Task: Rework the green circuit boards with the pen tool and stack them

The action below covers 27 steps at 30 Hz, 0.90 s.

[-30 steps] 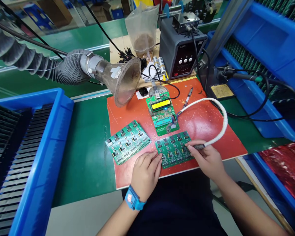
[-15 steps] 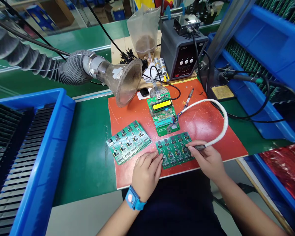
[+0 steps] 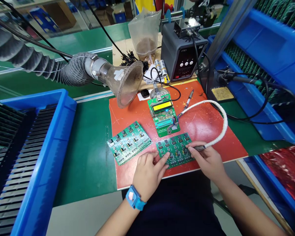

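A green circuit board panel (image 3: 174,151) with several small digit displays lies flat on the red mat in front of me. My left hand (image 3: 149,168), a blue band at its wrist, rests at the panel's left end, one finger stretched over its face and touching it. Pinched in my right hand (image 3: 207,160) is a dark probe (image 3: 199,147) on a white sleeved cable (image 3: 225,121); its tip is at the panel's right part. The cable runs to a green programmer board (image 3: 164,114) with a lit yellow screen. Left of the panel lies a stack of similar panels (image 3: 129,142).
A fume extraction funnel (image 3: 129,83) hangs over the mat's back left. Behind stands a grey soldering station (image 3: 183,49). A pen (image 3: 188,99) lies on the red mat (image 3: 211,121). Blue bins flank the bench, the left bin (image 3: 48,157) holding dark slotted racks.
My left hand has shifted slightly right, and a finger now reaches farther over the panel's face. My right hand keeps the probe in nearly the same place.
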Each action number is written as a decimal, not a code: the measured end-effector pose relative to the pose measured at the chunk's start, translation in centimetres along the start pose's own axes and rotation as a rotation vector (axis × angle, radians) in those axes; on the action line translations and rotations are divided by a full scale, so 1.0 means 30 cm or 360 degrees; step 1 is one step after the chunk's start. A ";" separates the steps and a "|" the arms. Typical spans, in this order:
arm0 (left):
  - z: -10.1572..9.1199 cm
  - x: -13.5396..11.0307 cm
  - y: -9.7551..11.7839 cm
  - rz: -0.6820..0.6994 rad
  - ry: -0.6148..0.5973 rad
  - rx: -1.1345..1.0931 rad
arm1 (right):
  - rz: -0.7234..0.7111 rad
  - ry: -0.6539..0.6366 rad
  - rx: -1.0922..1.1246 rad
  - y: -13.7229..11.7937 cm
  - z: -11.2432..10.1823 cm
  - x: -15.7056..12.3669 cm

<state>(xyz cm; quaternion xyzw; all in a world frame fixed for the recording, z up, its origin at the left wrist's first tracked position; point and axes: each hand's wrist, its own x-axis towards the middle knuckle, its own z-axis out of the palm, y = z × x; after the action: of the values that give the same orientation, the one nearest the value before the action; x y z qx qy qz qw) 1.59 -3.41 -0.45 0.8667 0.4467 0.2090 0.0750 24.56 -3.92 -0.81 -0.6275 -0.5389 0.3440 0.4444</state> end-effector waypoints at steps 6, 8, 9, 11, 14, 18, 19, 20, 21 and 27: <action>-0.002 0.011 0.009 -0.0015 -0.0117 0.0097 | 0.0012 -0.0014 0.0001 0.000 -0.002 -0.004; -0.001 0.012 0.011 -0.0029 -0.0122 0.0097 | 0.0016 -0.0010 0.0002 -0.001 -0.003 -0.005; -0.001 0.012 0.011 -0.0036 -0.0125 0.0093 | 0.0017 -0.0008 -0.0001 -0.001 -0.003 -0.006; -0.001 0.013 0.012 -0.0052 -0.0137 0.0075 | 0.0020 -0.0002 -0.0009 0.000 -0.002 -0.006; -0.002 0.014 0.013 -0.0082 -0.0149 0.0040 | 0.0020 -0.0001 -0.0012 0.002 0.000 -0.005; -0.001 0.014 0.013 -0.0099 -0.0151 0.0021 | 0.0013 0.0002 -0.0020 0.004 0.003 -0.001; 0.000 0.014 0.012 -0.0098 -0.0147 0.0024 | 0.0012 0.0003 -0.0022 0.004 0.004 0.000; 0.000 0.013 0.011 -0.0097 -0.0142 0.0029 | 0.0012 0.0004 -0.0024 0.004 0.004 0.000; 0.001 0.013 0.011 -0.0097 -0.0136 0.0034 | 0.0016 0.0005 -0.0026 0.003 0.004 0.000; 0.001 0.008 0.007 -0.0069 -0.0086 0.0020 | 0.0026 0.0005 -0.0022 -0.001 -0.001 -0.004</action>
<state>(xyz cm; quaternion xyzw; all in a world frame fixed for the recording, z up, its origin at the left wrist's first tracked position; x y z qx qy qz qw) 1.88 -3.35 -0.35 0.8625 0.4645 0.1812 0.0861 24.54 -4.05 -0.78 -0.6354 -0.5354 0.3430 0.4381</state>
